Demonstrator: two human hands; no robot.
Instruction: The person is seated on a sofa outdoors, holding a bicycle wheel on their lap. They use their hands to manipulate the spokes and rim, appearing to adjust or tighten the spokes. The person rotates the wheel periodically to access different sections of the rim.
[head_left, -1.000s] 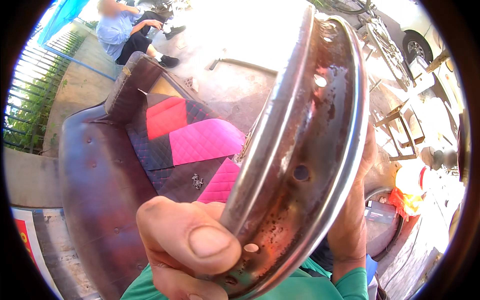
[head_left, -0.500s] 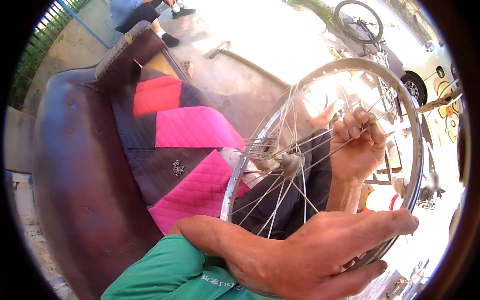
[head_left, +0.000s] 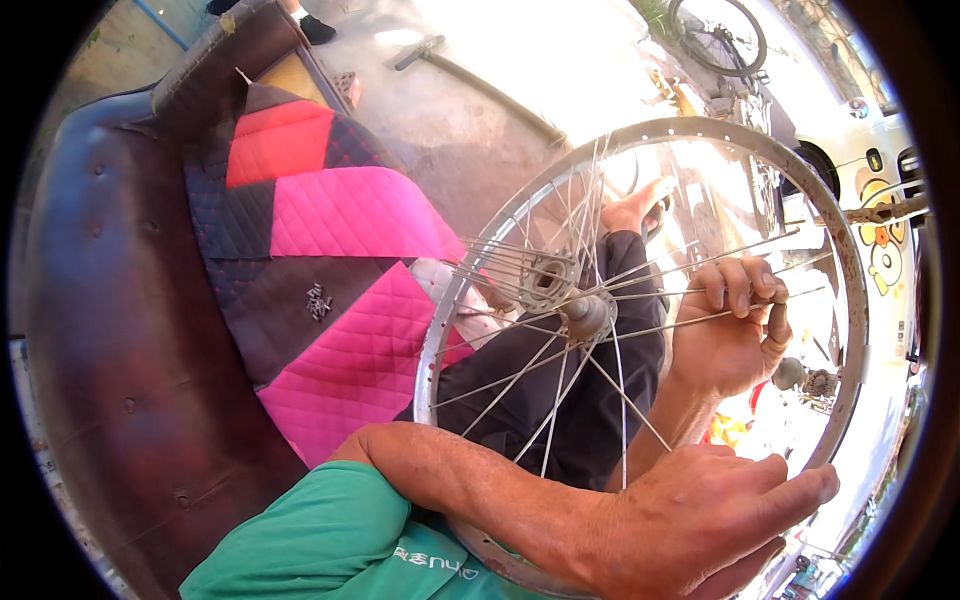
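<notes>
A brown sofa (head_left: 110,350) fills my left, a patchwork cover (head_left: 335,375) on its seat. The spoked wheel (head_left: 585,315) tilts upright over dark-trousered legs (head_left: 560,420). The left hand (head_left: 700,520) lies over its lower rim; whether those fingers grip, I can't tell. The right hand (head_left: 728,325), fingers curled, pinches a spoke (head_left: 655,331). Small metal pieces (head_left: 318,303) dot the cover.

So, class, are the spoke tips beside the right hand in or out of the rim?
Out, for two at least: those spokes visibly end short of the rim.
</notes>
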